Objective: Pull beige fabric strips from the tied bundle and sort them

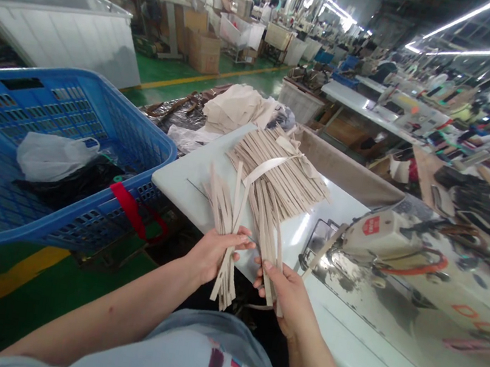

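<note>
A big bundle of beige fabric strips, tied across with a pale band, lies on the white sewing table. My left hand is closed around a smaller bunch of the strips, whose ends hang over the table's near edge. My right hand is closed on the near ends of several strips that run out of the big bundle. Both hands sit side by side at the table's front edge, above my lap.
A sewing machine stands on the table right of my hands. A blue plastic crate with a white bag, dark cloth and a red strap sits at the left. Beige cloth is piled behind the bundle. Other workers sit at distant tables.
</note>
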### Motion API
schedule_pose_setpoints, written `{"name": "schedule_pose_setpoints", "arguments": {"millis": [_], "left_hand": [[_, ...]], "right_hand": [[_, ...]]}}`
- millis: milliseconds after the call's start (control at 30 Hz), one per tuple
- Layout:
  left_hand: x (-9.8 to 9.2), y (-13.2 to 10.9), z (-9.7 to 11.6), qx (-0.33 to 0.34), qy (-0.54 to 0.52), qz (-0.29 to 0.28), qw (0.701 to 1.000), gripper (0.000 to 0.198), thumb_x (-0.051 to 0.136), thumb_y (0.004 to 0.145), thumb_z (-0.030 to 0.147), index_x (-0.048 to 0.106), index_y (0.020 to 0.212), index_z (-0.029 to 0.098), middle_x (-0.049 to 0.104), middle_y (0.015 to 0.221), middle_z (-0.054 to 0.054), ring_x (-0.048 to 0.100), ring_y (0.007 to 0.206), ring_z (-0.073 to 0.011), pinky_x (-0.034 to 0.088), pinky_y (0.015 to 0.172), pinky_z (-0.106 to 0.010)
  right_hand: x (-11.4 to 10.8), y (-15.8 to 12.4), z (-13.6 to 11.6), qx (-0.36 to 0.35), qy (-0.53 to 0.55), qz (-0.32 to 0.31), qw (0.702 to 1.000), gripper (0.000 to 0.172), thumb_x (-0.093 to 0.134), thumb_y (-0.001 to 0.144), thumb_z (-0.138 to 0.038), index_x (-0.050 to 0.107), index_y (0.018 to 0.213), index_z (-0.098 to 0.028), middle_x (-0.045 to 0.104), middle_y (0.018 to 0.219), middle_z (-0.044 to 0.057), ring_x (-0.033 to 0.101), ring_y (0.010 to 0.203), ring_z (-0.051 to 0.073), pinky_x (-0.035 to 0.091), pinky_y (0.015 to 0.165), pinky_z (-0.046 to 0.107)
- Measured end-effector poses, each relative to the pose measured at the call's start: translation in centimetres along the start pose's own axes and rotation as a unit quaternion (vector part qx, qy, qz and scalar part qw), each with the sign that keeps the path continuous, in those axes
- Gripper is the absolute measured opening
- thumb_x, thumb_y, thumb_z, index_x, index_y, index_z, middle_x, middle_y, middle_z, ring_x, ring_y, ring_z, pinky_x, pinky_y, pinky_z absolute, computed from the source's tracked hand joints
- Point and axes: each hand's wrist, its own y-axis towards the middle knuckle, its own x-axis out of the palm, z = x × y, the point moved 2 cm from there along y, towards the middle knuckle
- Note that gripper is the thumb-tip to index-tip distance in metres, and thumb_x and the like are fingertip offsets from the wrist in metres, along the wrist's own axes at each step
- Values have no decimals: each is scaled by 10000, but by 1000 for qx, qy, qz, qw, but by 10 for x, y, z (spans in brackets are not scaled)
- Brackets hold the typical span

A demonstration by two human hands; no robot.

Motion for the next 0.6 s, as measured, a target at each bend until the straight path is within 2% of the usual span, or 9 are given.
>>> {"name": "schedule_pose_setpoints", "arguments": {"millis": [33,100,200,300,467,600], "left_hand": [[1,1,-2,-6,14,12,1000,302,795,674,142,689,952,92,713,911,-153,703,933,-251,400,442,-149],[3,2,-8,-3,34,21,999,346,806,673,158,684,988,89,715,979,-178,708,923,-256,369,420,-148],[8,5,-13,24,81,-6,996,369,839,676,246,686,974,93,715,884,-144,699,799,-218,362,422,-159],[12,8,-16,56,117,-33,991,350,866,650,316,695,856,91,676,730,-85,624,613,-149,338,406,-174],[15,10,-16,60,134,-2,989,302,860,612,289,691,755,83,625,618,-48,497,464,-97,308,384,-196],[14,8,-13,45,128,14,991,232,802,628,228,692,759,72,636,640,-69,526,493,-112,336,394,-196]], "right_hand": [[1,0,0,-2,1,1,1000,458,818,691,-512,739,920,-124,680,712,39,609,563,114,456,481,185],[2,-1,1,-9,0,-1,1000,450,808,699,-515,730,921,-132,679,733,31,617,571,115,463,483,188],[3,1,5,-18,-34,2,999,479,799,683,-541,714,924,-136,667,677,15,614,552,119,487,509,206],[4,6,11,-14,-105,19,994,518,785,632,-594,685,869,-144,643,574,4,587,474,132,479,476,233],[5,9,16,-29,-152,22,988,533,754,617,-638,657,849,-168,639,552,1,584,450,150,462,443,247],[3,9,16,-18,-121,14,992,615,723,638,-713,666,901,-160,642,563,13,580,457,158,467,446,259]]}}
